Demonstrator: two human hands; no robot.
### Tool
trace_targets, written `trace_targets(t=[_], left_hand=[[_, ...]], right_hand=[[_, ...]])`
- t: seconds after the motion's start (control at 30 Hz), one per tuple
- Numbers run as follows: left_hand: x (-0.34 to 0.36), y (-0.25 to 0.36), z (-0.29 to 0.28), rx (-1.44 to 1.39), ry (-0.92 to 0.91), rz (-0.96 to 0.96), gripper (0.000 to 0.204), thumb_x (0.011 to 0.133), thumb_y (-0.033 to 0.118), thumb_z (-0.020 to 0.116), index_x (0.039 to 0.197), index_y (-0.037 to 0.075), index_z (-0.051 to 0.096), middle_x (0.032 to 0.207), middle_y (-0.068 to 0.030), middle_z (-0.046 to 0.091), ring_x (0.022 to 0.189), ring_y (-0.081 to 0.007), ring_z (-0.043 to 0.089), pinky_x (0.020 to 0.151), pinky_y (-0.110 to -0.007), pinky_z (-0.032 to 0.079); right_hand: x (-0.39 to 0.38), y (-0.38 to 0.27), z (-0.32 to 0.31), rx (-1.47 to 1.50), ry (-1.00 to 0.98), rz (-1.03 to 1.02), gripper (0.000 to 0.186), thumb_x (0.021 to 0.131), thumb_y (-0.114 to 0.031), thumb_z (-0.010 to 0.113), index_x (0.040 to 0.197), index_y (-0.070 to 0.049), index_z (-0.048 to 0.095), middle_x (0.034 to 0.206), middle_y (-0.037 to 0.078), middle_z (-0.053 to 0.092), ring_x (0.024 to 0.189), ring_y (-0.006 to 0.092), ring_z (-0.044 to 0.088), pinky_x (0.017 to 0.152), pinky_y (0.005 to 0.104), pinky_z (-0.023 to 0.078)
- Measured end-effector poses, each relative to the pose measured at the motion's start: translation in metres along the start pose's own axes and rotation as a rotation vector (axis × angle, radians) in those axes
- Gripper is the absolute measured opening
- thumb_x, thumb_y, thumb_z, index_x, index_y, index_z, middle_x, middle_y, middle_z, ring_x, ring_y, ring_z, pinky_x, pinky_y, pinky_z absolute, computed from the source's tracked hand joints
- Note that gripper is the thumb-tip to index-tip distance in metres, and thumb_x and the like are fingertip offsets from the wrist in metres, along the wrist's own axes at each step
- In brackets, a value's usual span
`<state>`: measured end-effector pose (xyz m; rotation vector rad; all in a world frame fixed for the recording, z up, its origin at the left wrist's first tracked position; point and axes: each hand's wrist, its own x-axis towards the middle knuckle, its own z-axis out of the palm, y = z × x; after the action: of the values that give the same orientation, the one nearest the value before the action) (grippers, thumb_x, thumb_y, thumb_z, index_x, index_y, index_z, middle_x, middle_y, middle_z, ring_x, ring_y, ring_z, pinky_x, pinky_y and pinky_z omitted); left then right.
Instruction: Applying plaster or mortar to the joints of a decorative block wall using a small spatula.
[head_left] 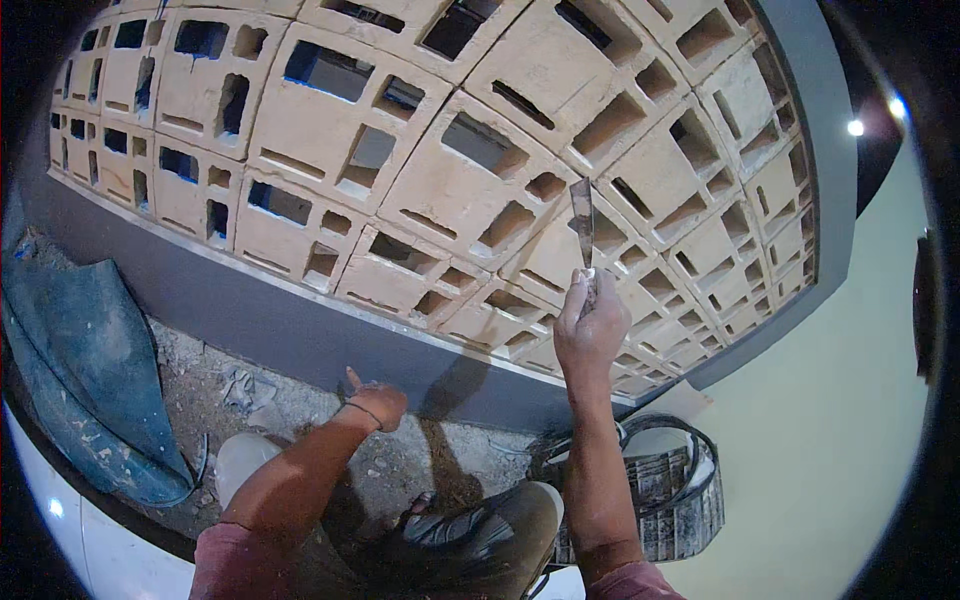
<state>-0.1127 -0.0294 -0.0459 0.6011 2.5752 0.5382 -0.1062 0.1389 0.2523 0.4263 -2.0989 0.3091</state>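
Observation:
My right hand (pixel 592 325) is closed around the handle of a narrow putty knife (pixel 583 222). Its worn metal blade points up and lies in front of a wall of pale breeze blocks (pixel 410 185), near a joint between blocks. From this view I cannot tell whether the tip touches the wall. Whitish dust marks the fingers of this hand. Lower and to the left, my left hand (pixel 378 403) hangs by the grey base of the wall, a dark band at its wrist. One digit sticks out and nothing shows in this hand; its other fingers are mostly hidden.
A grey ledge (pixel 230 285) runs under the blocks. Rubble and dust cover the ground (pixel 300 395) beside my legs. A dirty blue-green sheet (pixel 90 360) lies at left. Near my right forearm sits a dark ribbed container (pixel 680 510) with a black hose. At right stands a pale wall (pixel 830 430).

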Motion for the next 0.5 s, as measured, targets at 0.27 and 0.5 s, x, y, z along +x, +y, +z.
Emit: trace_targets(t=[0.27,0.5], left_hand=[[0.015,-0.014,0.027,-0.016,0.046,0.047,0.032,0.085,0.012,0.055,0.111,0.006,0.072,0.128,-0.02,0.064,0.124,-0.047,0.056,0.097,-0.091,0.004],[-0.031,0.006,-0.015,-0.018,0.007,-0.021,0.032,0.082,0.011,0.058,0.111,0.005,0.072,0.127,-0.0216,0.065,0.124,-0.0478,0.056,0.099,-0.09,0.004]], right_hand=[[-0.002,0.003,0.008,-0.018,0.017,-0.054,0.012,0.096,-0.009,0.057,0.088,0.0,0.058,0.069,0.019,0.058,0.061,0.0381,0.059,0.057,0.0458,0.044],[0.005,-0.02,0.008,-0.072,-0.153,0.228,0.02,0.095,-0.014,0.057,0.087,0.004,0.058,0.074,0.028,0.062,0.073,0.0473,0.063,0.063,0.0531,0.047]])
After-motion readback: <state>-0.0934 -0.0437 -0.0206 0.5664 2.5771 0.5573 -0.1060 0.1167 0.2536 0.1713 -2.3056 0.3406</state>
